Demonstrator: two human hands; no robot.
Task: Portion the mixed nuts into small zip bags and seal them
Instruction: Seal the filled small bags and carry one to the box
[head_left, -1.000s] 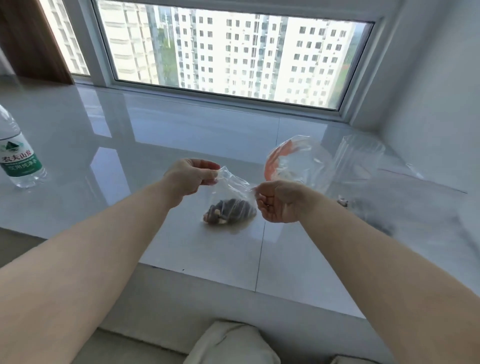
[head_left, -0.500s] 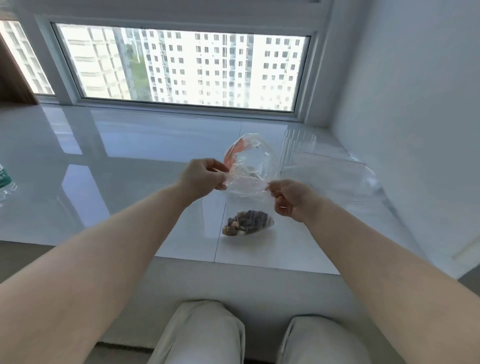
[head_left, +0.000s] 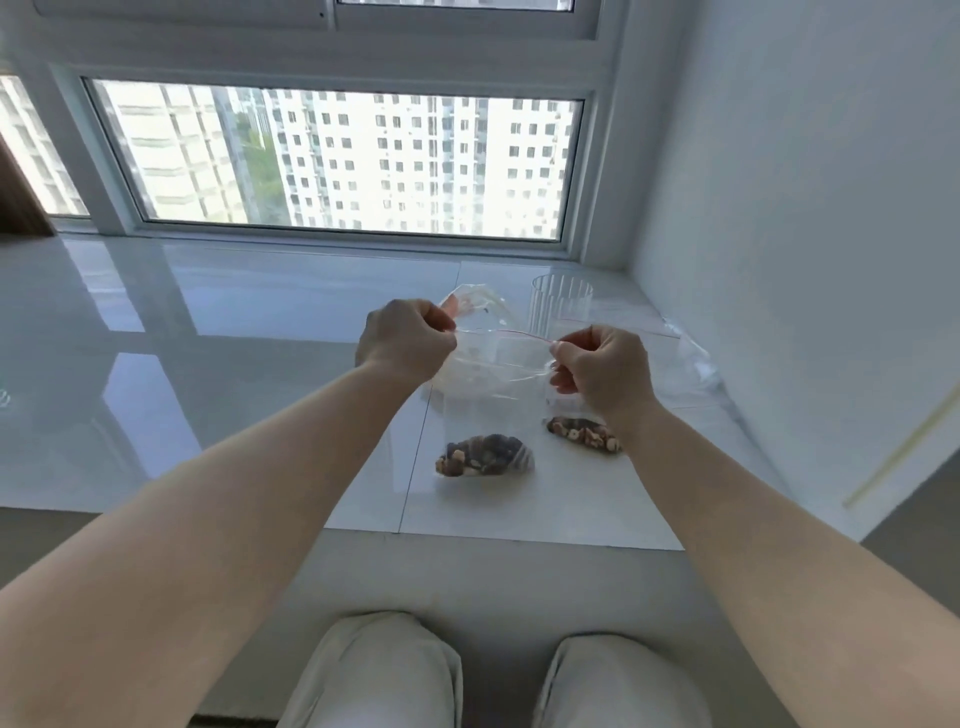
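Both hands pinching the zip bag top

I see my left hand (head_left: 404, 340) and right hand (head_left: 602, 366), fingers curled, pinching opposite ends of the zip bag (head_left: 498, 364), its nuts (head_left: 485, 456) hanging low

Bright daylight from window (head_left: 332, 161), glare on glossy sill (head_left: 156, 364), wide-angle edge distortion

My zip bag (head_left: 498, 374) is thin clear plastic; the bench (head_left: 260, 332) is glossy pale stone; the cup (head_left: 561, 306) is ribbed clear plastic.
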